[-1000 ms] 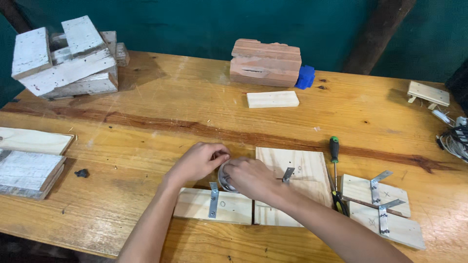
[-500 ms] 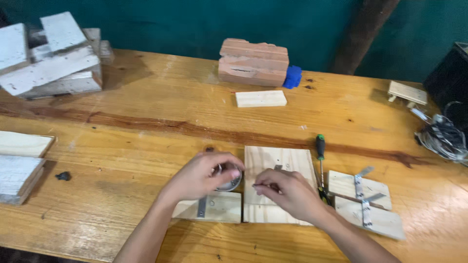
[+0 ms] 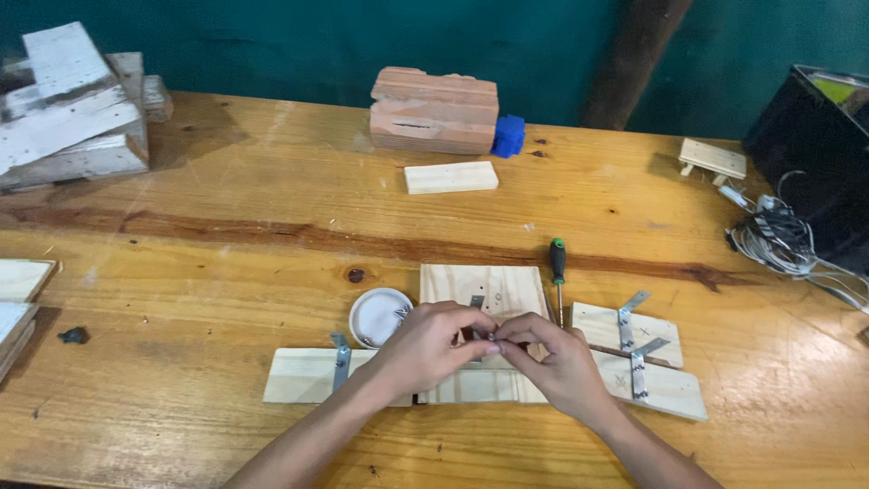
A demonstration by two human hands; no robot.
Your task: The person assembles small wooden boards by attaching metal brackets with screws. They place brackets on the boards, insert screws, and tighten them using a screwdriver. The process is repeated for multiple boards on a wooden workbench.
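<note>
My left hand (image 3: 424, 349) and my right hand (image 3: 554, 362) meet fingertip to fingertip over a square pale wood board (image 3: 484, 288). Both pinch a small metal piece (image 3: 493, 336) too tiny to make out. A grey metal bracket (image 3: 476, 302) lies on the board just beyond my fingers. A long wood strip (image 3: 303, 378) with another bracket (image 3: 340, 360) runs under my left wrist. A small round white dish (image 3: 378, 317) holding small metal bits sits left of the board, beside my left hand.
A green-handled screwdriver (image 3: 558, 268) lies right of the board. Two wood pieces with brackets (image 3: 634, 349) lie further right. A brick-coloured block (image 3: 434, 110), blue piece (image 3: 510, 136), small plank (image 3: 451, 177), white wood stack (image 3: 68, 109), cables (image 3: 783, 240) and black box (image 3: 828, 154) ring the table.
My left hand left the white dish, which now shows uncovered, and joined my right hand over the square board. The view shifted slightly.
</note>
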